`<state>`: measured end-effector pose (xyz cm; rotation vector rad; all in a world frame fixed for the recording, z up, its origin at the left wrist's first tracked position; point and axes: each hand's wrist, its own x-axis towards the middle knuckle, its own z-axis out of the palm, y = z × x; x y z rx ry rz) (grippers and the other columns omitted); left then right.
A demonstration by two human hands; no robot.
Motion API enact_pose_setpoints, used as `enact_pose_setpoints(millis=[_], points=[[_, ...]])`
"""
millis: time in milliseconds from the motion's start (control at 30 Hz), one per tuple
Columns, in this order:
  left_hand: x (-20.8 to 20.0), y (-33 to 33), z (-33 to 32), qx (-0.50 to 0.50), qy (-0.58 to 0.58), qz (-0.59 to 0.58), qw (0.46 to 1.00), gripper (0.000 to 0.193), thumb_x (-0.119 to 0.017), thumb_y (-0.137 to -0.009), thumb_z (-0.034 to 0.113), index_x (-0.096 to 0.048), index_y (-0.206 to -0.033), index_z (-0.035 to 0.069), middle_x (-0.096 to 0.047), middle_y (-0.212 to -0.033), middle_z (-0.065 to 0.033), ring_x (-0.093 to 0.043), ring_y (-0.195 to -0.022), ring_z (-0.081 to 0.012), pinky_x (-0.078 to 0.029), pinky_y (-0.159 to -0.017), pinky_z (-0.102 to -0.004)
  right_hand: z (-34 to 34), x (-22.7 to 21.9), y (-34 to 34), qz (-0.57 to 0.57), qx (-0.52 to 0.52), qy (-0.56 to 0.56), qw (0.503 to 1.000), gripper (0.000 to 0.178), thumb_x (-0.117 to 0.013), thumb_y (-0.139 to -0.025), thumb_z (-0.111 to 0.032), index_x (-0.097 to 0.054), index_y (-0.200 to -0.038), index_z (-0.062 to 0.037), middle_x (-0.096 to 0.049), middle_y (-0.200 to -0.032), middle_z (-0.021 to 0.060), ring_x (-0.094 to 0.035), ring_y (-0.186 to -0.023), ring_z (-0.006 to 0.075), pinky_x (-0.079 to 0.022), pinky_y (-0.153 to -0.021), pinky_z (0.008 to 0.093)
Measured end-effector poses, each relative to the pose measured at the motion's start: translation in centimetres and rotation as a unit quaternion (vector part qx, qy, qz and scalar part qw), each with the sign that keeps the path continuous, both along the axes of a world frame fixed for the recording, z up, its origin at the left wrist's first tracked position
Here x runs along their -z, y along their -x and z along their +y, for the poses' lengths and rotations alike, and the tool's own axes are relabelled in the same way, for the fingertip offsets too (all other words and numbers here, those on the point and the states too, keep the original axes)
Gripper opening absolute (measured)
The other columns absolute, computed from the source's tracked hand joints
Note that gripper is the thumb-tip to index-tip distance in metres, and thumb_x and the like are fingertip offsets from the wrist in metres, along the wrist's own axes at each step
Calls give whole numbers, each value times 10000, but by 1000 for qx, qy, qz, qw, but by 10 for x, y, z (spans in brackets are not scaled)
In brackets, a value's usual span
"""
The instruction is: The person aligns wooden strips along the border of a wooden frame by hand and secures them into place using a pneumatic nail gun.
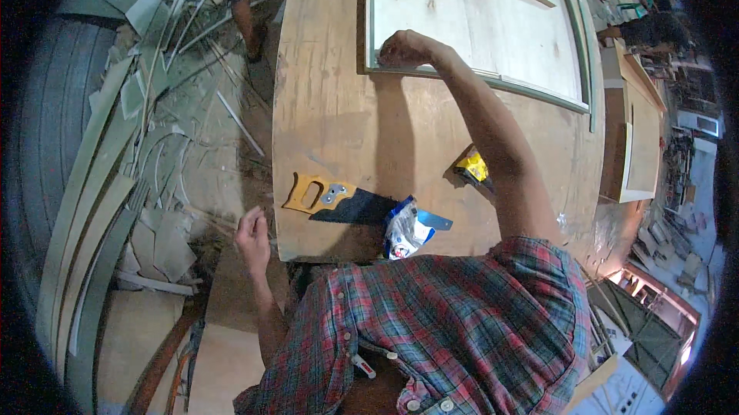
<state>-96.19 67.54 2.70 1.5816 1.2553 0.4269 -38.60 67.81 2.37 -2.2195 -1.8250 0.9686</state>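
My right hand (408, 49) reaches far across the table to the near left corner of a shallow panel frame (539, 94) with green-edged strips and a whitish board (477, 22) inside. Its fingers are bent down and closed at that corner; what they grip is hidden beneath them. Off the table's left edge hangs my left hand (252, 239), loosely curled with fingers a little apart and nothing visible in it. A handsaw (339, 198) with a yellow handle lies near the front edge. Across its blade rests a crumpled blue and white packet (406, 230).
A yellow and black item (473, 167) lies beside my right forearm on the wooden table (323, 107). Long bent strips (92, 222) and offcuts cover the left floor. Another person's leg (245, 22) stands at the far left. A wooden cabinet (627, 126) stands right of the table.
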Motion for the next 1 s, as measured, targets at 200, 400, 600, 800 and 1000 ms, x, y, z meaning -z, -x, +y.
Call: enact_pose_setpoints(millis=[200,400,600,800,1000], points=[[53,66,-8,-193,48,18,980,291,-579,-978,151,-612,-1202,-32,-657,-1098,-103,-619,-1005,-182,-490,-925,-325,5,-4,6,121,38,-14,992,272,-700,-912,-302,-743,-1054,-74,-733,-1037,126,-698,-943,262,-560,-859,429],[41,-19,79,-23,36,21,999,261,-568,-979,128,-624,-1185,-21,-657,-1128,-113,-621,-1037,-202,-485,-947,-328,-12,-12,-13,88,29,-21,995,246,-718,-886,-259,-744,-1052,-79,-734,-1019,114,-695,-917,248,-557,-841,405],[88,-44,166,10,-1,-1,1000,268,-556,-993,117,-604,-1215,-26,-637,-1181,-131,-617,-1060,-210,-484,-960,-346,-2,12,12,155,103,7,982,197,-758,-797,-159,-738,-971,-69,-744,-898,90,-641,-787,145,-530,-736,345],[80,-154,204,68,-43,-167,983,306,-575,-988,134,-590,-1224,-60,-644,-1167,-142,-616,-1074,-194,-503,-920,-332,5,3,18,165,106,-32,980,201,-731,-820,-244,-735,-940,-83,-724,-851,117,-651,-739,218,-518,-725,371],[50,-264,150,140,-45,-176,973,102,-626,-921,126,-656,-930,30,-657,-826,-75,-601,-758,-121,-489,-676,-313,-5,-31,6,76,134,76,985,285,-668,-882,-307,-729,-1034,-74,-728,-976,135,-698,-902,249,-541,-847,382]])
